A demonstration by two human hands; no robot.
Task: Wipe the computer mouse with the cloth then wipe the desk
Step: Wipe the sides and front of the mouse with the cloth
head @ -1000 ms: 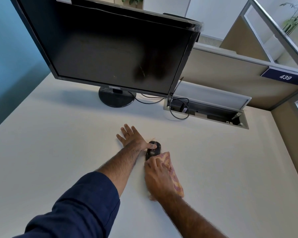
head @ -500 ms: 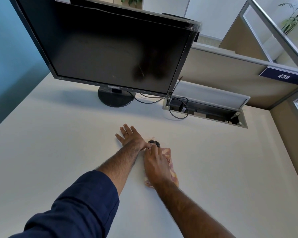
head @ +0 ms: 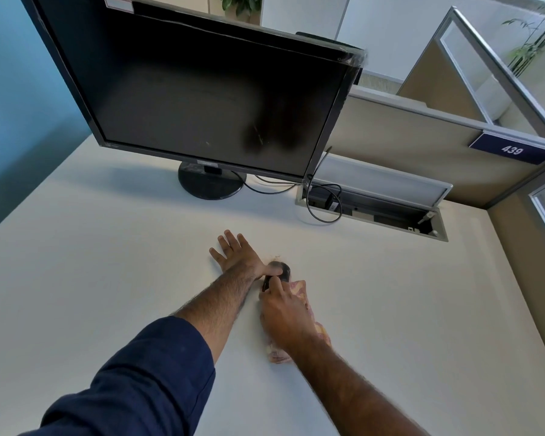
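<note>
From the head camera, your left hand (head: 238, 258) lies flat and open on the desk (head: 107, 278), fingers spread away from you, with the thumb pressed against the near-left side of the mouse (head: 279, 271). That looks like a brace: the palm anchors on the desk and the thumb stops the mouse sliding while you rub it. It grips nothing.

Your right hand (head: 285, 316) is closed on the cloth (head: 299, 289), bunched under the palm and fingers, with pinkish folds showing past the fingertips and behind the wrist. The fingertips push the cloth against the near-right side of the mouse, so the two hands pinch it between them. Only the dark top and far end of the mouse show; the rest is hidden by your thumb and knuckles.

The mouse sits on the desk mid-way across, well in front of the monitor (head: 202, 99) and its stand, and apart from the open cable tray (head: 375, 209). I judge you are at the mouse step; the desk wipe is not yet begun.
</note>
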